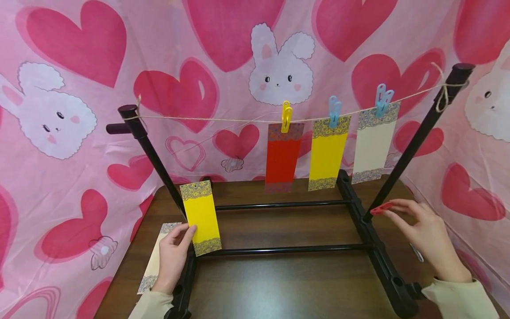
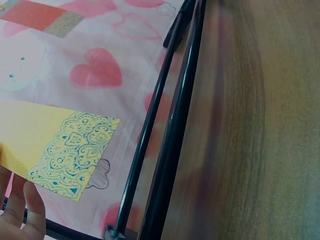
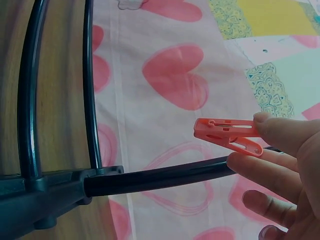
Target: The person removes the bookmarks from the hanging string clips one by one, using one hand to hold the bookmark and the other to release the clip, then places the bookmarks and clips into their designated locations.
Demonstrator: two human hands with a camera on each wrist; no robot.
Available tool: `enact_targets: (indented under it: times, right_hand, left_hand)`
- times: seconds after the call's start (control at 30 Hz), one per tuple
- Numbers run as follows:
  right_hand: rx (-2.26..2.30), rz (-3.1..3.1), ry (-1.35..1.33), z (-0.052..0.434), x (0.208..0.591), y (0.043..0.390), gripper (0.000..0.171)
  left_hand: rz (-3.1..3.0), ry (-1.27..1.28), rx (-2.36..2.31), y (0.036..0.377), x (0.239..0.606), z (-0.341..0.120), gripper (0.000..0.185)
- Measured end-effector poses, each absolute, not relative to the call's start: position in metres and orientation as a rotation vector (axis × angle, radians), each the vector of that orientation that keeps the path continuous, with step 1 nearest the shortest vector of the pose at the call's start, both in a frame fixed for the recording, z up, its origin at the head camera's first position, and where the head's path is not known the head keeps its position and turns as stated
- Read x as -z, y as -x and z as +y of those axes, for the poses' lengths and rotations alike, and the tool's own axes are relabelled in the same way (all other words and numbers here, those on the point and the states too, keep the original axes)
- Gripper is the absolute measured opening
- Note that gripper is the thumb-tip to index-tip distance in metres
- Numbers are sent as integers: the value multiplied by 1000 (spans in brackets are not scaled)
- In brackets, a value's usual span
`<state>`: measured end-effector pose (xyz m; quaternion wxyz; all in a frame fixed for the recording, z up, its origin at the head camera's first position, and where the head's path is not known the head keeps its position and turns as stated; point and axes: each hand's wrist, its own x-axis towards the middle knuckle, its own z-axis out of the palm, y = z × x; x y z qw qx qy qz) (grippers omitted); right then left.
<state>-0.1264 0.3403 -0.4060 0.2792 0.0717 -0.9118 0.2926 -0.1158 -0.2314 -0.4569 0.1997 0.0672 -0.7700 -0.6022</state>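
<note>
My left hand pinches a yellow paper strip with patterned ends, lifted off the table at the front left; the strip's patterned end shows in the left wrist view. Under that hand a cream strip lies flat on the table. My right hand holds a red clothespin between thumb and fingers beside the rack's right post; in the right wrist view the clothespin looks closed. A red strip, a yellow strip and a cream strip hang pegged on the string.
A black rack with two slanted posts and crossbars stands on the brown table. A yellow peg and two blue pegs grip the string. Pink heart-and-bunny cloth surrounds the table on three sides.
</note>
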Motion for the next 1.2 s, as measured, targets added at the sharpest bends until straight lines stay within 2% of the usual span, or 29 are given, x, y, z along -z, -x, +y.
enact_targets:
  times: [1.2]
  right_hand:
    - [-749,-2551,-92,365,416,120,37]
  left_hand:
    - [-2016,-343,1774,106,462,-247,25]
